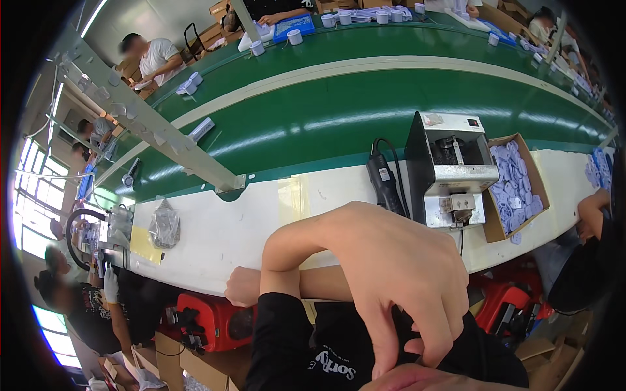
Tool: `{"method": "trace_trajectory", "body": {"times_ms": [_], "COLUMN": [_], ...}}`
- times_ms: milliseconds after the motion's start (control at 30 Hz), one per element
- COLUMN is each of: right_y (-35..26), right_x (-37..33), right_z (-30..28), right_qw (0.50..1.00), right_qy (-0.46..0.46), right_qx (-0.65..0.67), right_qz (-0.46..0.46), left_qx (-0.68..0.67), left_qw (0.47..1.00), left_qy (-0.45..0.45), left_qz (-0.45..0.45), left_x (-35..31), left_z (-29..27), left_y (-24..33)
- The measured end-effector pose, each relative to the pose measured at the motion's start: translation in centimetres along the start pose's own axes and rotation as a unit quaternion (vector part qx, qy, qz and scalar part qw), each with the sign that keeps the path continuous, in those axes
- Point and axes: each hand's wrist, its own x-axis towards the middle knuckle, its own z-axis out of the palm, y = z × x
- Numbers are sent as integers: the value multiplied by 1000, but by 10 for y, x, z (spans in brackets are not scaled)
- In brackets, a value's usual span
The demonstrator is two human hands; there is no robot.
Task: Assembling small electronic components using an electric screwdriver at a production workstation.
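Observation:
My left hand (404, 280) is raised close in front of me, bent sharply at the wrist. Its fingers curl downward with the thumb near the index finger, close to my chin, and nothing shows between them. Beneath it my right forearm (323, 283) crosses to the left. My right hand (243, 287) lies at the near edge of the white worktop (222, 241), curled like a fist; its palm side is hidden. Beyond my left hand stands a black and silver bench machine (453, 173), with a black handheld device (383, 179) and its cable beside it.
A cardboard box (546, 195) of pale lilac plastic parts (512, 182) adjoins the machine. A clear plastic bag (164, 225) lies left on the worktop. Behind runs a green conveyor (339, 98), with a slanting metal post (163, 137) at left. Other people sit around, including one with a gloved hand (111, 285).

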Motion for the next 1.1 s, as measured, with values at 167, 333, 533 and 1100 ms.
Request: {"method": "trace_trajectory", "body": {"times_ms": [167, 333, 533, 1100], "right_y": [1, 3, 4, 1], "right_x": [-1, -2, -3, -1], "right_z": [-1, -3, -6, -10], "right_qw": [1000, 1000, 1000, 1000], "right_qy": [-3, -5, -6, -12], "right_qx": [1, 1, -2, 3], "right_qz": [2, 5, 7, 2], "left_qx": [20, 35, 40, 26], "left_qw": [1000, 999, 999, 999], "left_qy": [4, 14, 13, -37], "left_qz": [-14, -15, -17, -22], "left_x": [-1, -1, 0, 0], "left_z": [2, 4, 1, -2], "left_y": [-3, -3, -1, 1]}}
